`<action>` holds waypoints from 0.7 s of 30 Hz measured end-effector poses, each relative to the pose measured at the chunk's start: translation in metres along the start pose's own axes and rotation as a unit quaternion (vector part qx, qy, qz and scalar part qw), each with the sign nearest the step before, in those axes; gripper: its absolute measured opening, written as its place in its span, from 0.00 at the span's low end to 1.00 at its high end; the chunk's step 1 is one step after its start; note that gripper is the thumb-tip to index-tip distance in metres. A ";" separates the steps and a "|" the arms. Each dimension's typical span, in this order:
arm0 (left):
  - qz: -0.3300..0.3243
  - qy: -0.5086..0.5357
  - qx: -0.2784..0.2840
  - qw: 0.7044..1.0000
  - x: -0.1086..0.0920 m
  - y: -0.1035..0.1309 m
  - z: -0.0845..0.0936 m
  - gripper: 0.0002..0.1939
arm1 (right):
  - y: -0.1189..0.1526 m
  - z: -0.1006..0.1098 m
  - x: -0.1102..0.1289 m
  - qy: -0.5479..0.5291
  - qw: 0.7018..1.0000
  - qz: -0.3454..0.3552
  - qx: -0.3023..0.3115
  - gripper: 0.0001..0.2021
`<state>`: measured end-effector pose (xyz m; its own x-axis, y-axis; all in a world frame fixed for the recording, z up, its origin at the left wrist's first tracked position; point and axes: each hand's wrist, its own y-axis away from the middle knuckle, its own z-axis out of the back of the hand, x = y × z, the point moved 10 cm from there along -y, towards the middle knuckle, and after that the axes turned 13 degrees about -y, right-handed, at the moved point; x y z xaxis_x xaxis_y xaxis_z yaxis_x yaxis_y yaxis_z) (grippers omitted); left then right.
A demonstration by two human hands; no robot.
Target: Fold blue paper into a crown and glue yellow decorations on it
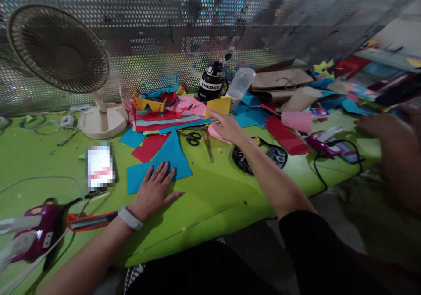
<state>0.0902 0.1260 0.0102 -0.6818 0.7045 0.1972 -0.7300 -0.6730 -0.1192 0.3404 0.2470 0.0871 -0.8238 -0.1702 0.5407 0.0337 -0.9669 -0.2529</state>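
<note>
My left hand (pixel 156 188) lies flat with fingers spread on a sheet of blue paper (pixel 177 156), pressing it to the table. A pale wristband (pixel 130 218) is on that wrist. My right hand (pixel 228 127) reaches over the paper pile, its index finger stretched across a piece of yellow paper (pixel 219 106) that stands upright; the fingers seem to pinch it, though the thumb is partly hidden. Black-handled scissors (pixel 193 138) and metal tweezers (pixel 209 147) lie between my hands. Red paper (pixel 150 147) shows behind the blue sheet.
A fan (pixel 103 121) and a phone (pixel 100 167) are at left. Purple glue guns (pixel 39 231) with cords and an orange-edged cutter (pixel 92 221) lie nearby. A black bottle (pixel 211 82), paper crowns (pixel 149 103) and a black eye mask (pixel 276 154) also sit there. Another person's hand (pixel 378 126) is at right.
</note>
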 end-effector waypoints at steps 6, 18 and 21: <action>0.001 0.009 -0.011 1.000 -0.001 0.002 0.002 0.38 | 0.008 -0.040 0.010 0.090 0.991 -0.002 0.094 0.18; -0.068 0.022 -0.032 0.997 -0.017 0.005 0.005 0.30 | -0.011 -0.056 -0.009 0.170 0.982 0.007 0.086 0.17; -0.098 0.024 -0.035 0.994 -0.027 0.009 0.008 0.30 | 0.003 -0.065 0.003 0.151 0.983 0.050 0.097 0.18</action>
<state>0.1025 0.0986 0.0118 -0.5260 0.8318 0.1771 -0.8498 -0.5054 -0.1499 0.3015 0.2556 0.0352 -0.9401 -0.2305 0.2512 0.2061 -0.9712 -0.1197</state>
